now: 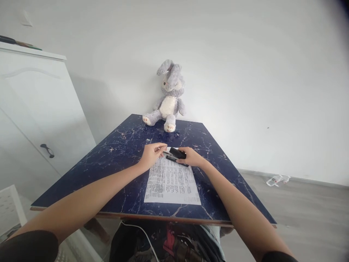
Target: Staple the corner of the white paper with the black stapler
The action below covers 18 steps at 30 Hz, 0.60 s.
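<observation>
A black stapler (178, 153) is in my right hand (192, 157), gripped from its right side over the printed sheet. Its top cover looks lifted off the metal staple channel, and its front points left. My left hand (152, 154) is at that left end, thumb and fingers pinched together close to the channel. Whatever those fingertips hold is too small to make out. Under both hands lies a printed sheet of paper (171, 185), flat on the dark blue marbled table (114, 156). The hands and stapler cover the sheet's far edge.
A grey plush rabbit (169, 98) sits at the table's back edge against the wall. Just beyond my left hand lies a small pale piece (148, 140). A white cabinet (35, 109) stands at left; clear plastic bottles (276, 180) lie on the floor at right.
</observation>
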Motion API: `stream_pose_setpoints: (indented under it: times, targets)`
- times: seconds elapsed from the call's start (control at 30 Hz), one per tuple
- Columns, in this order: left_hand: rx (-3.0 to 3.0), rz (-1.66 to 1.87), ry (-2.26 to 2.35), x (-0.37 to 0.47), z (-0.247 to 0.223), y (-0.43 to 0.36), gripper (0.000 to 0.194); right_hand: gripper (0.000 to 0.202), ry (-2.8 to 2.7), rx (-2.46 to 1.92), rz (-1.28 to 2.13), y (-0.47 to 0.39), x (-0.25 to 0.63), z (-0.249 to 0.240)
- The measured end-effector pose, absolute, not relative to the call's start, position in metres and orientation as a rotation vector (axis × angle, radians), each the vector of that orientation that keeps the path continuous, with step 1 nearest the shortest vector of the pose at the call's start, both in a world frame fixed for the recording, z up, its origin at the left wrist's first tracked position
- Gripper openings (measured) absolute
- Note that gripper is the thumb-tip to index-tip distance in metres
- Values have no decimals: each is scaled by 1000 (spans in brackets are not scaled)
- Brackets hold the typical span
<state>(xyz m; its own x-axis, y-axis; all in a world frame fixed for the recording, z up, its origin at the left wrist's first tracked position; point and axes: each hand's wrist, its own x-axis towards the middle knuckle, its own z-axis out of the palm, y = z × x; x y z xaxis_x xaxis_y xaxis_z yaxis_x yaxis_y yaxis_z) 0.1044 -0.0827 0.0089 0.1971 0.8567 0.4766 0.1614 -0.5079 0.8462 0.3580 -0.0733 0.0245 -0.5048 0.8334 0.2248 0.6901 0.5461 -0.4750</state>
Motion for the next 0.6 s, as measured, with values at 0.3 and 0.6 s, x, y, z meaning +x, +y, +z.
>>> stream_pose_setpoints:
  times: [0.3, 0.6]
  targets:
    - [1796, 1213, 732, 113, 11, -91, 37, 19, -2268, -553, 115, -89, 345, 39]
    - [1726, 1134, 597, 114, 11, -92, 40, 20, -2204, -488, 164, -97, 333, 34]
